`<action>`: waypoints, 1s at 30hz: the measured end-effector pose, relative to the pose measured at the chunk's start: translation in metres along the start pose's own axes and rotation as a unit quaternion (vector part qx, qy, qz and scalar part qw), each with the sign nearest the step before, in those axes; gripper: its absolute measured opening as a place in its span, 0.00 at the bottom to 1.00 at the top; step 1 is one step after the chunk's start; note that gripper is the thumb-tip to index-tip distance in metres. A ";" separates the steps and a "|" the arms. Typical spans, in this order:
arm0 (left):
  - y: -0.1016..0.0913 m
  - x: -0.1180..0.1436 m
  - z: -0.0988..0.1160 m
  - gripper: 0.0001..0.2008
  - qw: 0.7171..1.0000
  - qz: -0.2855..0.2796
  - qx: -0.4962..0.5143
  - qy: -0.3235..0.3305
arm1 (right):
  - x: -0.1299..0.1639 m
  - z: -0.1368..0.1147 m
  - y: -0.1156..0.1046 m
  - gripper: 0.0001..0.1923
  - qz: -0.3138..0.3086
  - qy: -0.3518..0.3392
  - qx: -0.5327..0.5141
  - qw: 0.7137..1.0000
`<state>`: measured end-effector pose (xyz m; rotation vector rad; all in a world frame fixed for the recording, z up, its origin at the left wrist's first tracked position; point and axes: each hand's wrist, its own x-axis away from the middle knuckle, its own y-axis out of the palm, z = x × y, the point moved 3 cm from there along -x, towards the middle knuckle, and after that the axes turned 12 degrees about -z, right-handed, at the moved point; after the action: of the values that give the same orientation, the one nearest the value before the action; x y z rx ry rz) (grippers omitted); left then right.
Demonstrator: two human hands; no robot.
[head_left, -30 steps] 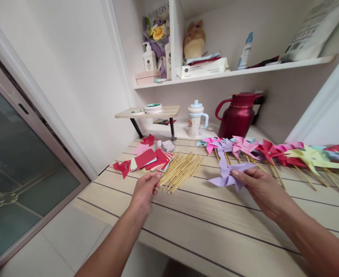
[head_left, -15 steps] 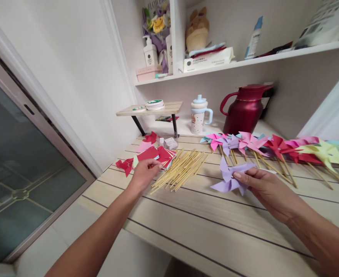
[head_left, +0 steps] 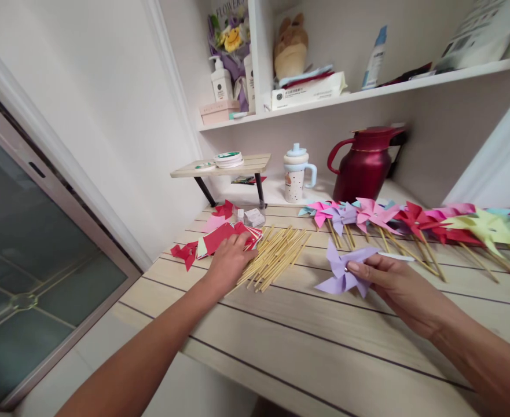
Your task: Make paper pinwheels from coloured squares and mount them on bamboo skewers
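Observation:
My right hand pinches a light purple paper pinwheel at its centre, thumb beside a small pin head, above the slatted table. No stick shows on this pinwheel. My left hand reaches flat over the right part of the red paper sheets, fingers stretched out and holding nothing that I can see; its fingertips partly cover the stack. Right beside its thumb lies a loose pile of thin wooden sticks. A folded red paper piece rests left of the sheets.
Finished pinwheels on sticks line the table's right back. Behind them stand a dark red jug and a handled cup. A small raised stand holds tape rolls. Small clear packets lie near the sheets.
My left hand has moved a little right and forward onto the sheets, its fingers going from curled to stretched out. The right hand still holds the purple pinwheel in nearly the same place.

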<state>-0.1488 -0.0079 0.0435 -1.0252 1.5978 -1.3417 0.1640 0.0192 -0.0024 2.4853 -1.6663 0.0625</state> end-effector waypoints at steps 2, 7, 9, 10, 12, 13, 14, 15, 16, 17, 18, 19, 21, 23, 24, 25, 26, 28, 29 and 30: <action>0.004 -0.003 0.000 0.18 0.998 -0.021 -0.031 0.055 | 0.000 -0.001 0.001 0.19 -0.007 0.000 0.002 1.000; 0.009 -0.006 0.001 0.14 0.989 -0.016 -0.054 0.136 | 0.002 -0.004 0.004 0.20 -0.009 -0.005 0.002 1.000; 0.011 -0.006 0.000 0.15 0.987 0.006 -0.051 0.149 | 0.003 -0.005 0.006 0.20 -0.012 -0.009 -0.004 1.000; 0.011 -0.005 -0.001 0.15 0.986 0.018 -0.048 0.159 | 0.004 -0.006 0.007 0.20 -0.014 -0.010 -0.008 1.000; 0.013 -0.004 -0.003 0.16 0.982 0.045 -0.044 0.179 | 0.004 -0.006 0.008 0.19 -0.016 -0.009 -0.014 1.000; 0.014 -0.003 -0.004 0.17 0.979 0.058 -0.046 0.188 | 0.004 -0.006 0.008 0.18 -0.018 -0.009 -0.015 1.000; 0.015 -0.001 -0.005 0.17 0.977 0.070 -0.051 0.196 | 0.004 -0.006 0.008 0.18 -0.020 -0.009 -0.015 1.000; 0.016 0.000 -0.007 0.17 0.974 0.081 -0.058 0.201 | 0.004 -0.006 0.008 0.17 -0.024 -0.010 -0.014 1.000; 0.016 0.002 -0.008 0.17 0.972 0.093 -0.065 0.205 | 0.004 -0.007 0.008 0.17 -0.027 -0.012 -0.014 0.999; 0.016 0.004 -0.010 0.17 0.970 0.105 -0.069 0.208 | 0.004 -0.007 0.008 0.17 -0.028 -0.013 -0.014 0.999; 0.016 0.005 -0.011 0.17 0.968 0.117 -0.071 0.210 | 0.004 -0.008 0.009 0.17 -0.029 -0.015 -0.013 0.999; 0.014 0.007 -0.012 0.17 0.965 0.133 -0.069 0.214 | 0.005 -0.009 0.009 0.17 -0.029 -0.017 -0.014 0.999; 0.010 0.010 -0.014 0.18 0.959 0.170 -0.062 0.220 | 0.006 -0.012 0.011 0.17 -0.028 -0.022 -0.015 0.999; 0.006 0.013 -0.014 0.17 0.950 0.212 -0.058 0.223 | 0.007 -0.014 0.013 0.17 -0.025 -0.026 -0.016 0.999; 0.004 0.014 -0.013 0.16 0.945 0.232 -0.058 0.221 | 0.008 -0.016 0.014 0.17 -0.023 -0.028 -0.016 0.999; 0.002 0.016 -0.013 0.14 0.942 0.248 -0.059 0.219 | 0.008 -0.017 0.014 0.17 -0.020 -0.030 -0.017 0.999; 0.001 0.017 -0.012 0.13 0.940 0.259 -0.060 0.215 | 0.008 -0.017 0.014 0.17 -0.017 -0.032 -0.020 0.999; 0.001 0.020 -0.011 0.13 0.936 0.273 -0.061 0.212 | 0.008 -0.018 0.014 0.17 -0.015 -0.034 -0.028 0.999; 0.002 0.021 -0.010 0.13 0.936 0.275 -0.061 0.212 | 0.009 -0.018 0.013 0.17 -0.014 -0.034 -0.032 0.999; 0.003 0.022 -0.010 0.13 0.935 0.278 -0.062 0.213 | 0.009 -0.018 0.013 0.17 -0.014 -0.034 -0.035 0.999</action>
<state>-0.1661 -0.0245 0.0405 -0.2958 2.1127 -1.1129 0.1562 0.0090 0.0175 2.4851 -1.6288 -0.0811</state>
